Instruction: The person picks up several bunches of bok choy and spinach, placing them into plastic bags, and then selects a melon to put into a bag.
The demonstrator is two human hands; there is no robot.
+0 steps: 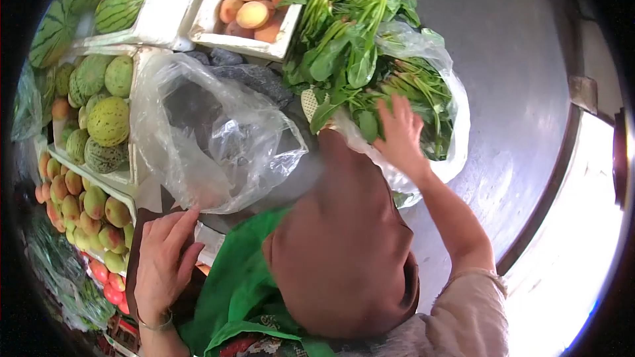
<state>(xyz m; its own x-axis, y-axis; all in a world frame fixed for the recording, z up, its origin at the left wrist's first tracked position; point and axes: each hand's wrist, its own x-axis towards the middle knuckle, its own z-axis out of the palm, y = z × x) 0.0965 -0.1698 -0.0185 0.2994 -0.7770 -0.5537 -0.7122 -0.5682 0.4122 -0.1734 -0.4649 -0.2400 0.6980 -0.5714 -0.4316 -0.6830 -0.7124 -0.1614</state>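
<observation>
My right hand (402,135) lies with its fingers spread on leafy greens (430,102) inside a white plastic bag (456,152) that stands open around them. A larger heap of greens (347,26) leans against this bag on its far left side. Down at the left, my left hand (169,251) is loosely bent, thumb apart from the fingers, and its fingertips are at the near edge of a clear plastic bag (218,132). That bag is spread wide and has no produce in it that I can see. A brown rounded shape (344,244) hides the middle foreground.
Left of the clear bag sit white boxes with green melons (109,122), mangoes (94,203) and watermelons (121,5). A foam box of peaches (253,14) stands behind it. Grey metal surface (503,86) runs along the right. A green apron (241,271) covers my front.
</observation>
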